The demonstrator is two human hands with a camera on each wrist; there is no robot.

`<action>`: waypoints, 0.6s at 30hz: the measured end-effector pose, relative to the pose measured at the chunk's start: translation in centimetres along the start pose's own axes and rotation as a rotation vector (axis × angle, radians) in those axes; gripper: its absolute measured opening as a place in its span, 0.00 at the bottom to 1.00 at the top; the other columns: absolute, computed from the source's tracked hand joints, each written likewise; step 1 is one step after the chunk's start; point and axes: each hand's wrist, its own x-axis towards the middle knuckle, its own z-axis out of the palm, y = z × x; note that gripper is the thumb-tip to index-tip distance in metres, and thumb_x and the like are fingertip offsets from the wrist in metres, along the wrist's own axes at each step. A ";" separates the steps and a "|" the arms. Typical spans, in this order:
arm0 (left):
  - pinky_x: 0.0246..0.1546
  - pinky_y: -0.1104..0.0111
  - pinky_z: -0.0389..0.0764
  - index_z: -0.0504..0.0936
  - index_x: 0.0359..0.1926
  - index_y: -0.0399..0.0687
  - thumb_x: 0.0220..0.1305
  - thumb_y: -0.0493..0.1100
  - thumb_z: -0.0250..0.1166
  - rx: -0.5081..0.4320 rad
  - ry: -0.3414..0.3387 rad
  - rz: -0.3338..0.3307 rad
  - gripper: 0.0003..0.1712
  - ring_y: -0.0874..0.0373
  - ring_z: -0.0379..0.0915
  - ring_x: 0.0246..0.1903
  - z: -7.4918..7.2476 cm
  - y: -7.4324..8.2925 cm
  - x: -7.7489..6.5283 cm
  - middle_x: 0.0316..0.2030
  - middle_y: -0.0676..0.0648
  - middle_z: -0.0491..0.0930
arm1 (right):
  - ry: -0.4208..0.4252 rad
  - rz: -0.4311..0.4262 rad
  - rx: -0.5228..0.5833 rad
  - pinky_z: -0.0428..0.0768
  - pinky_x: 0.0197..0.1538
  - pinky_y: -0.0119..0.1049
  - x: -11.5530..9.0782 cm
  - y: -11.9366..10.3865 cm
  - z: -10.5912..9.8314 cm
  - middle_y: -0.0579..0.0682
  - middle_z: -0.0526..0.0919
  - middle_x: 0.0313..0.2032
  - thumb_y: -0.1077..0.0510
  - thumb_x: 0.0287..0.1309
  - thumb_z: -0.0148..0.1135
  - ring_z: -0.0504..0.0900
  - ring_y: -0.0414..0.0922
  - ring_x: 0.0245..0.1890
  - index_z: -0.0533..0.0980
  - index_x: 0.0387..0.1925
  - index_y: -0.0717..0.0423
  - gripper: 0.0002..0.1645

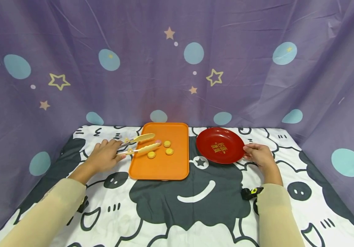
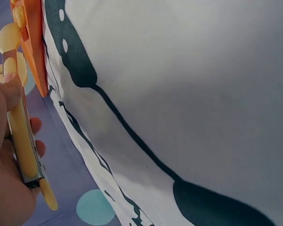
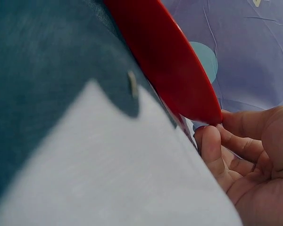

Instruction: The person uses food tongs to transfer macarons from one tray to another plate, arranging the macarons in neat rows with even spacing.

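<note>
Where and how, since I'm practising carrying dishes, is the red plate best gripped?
I'd pinch the red plate by its right rim, from the right, where the right hand is: the rim flares up, and the orange tray crowds its left.

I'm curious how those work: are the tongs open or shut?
Open: the tongs show a clear gap between their two tips in the head view.

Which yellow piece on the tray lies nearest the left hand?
The leftmost yellow piece, on the near side of the tongs; the other two yellow pieces sit farther right, beyond the tongs' tips.
</note>
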 end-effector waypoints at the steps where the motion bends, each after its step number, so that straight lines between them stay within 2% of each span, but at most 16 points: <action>1: 0.47 0.46 0.66 0.71 0.68 0.35 0.74 0.56 0.60 0.005 0.003 0.005 0.34 0.37 0.67 0.53 0.1 0.0 0.1 0.59 0.35 0.75 | 0.001 0.002 -0.001 0.84 0.38 0.30 0.0 0.0 0.0 0.42 0.82 0.29 0.62 0.71 0.62 0.82 0.37 0.29 0.70 0.60 0.76 0.25; 12: 0.46 0.46 0.66 0.72 0.67 0.36 0.73 0.55 0.61 0.009 0.023 0.015 0.32 0.39 0.68 0.52 0.6 0.2 0.6 0.58 0.36 0.76 | -0.005 -0.003 0.010 0.84 0.38 0.29 -0.2 0.0 0.0 0.42 0.82 0.28 0.63 0.71 0.60 0.82 0.36 0.29 0.70 0.59 0.76 0.23; 18: 0.46 0.47 0.65 0.72 0.67 0.37 0.73 0.55 0.61 0.000 0.008 0.012 0.33 0.39 0.67 0.52 0.6 0.5 0.8 0.59 0.37 0.76 | -0.001 -0.001 0.001 0.84 0.38 0.29 -0.1 0.0 0.1 0.41 0.82 0.29 0.63 0.72 0.60 0.82 0.36 0.29 0.69 0.61 0.76 0.24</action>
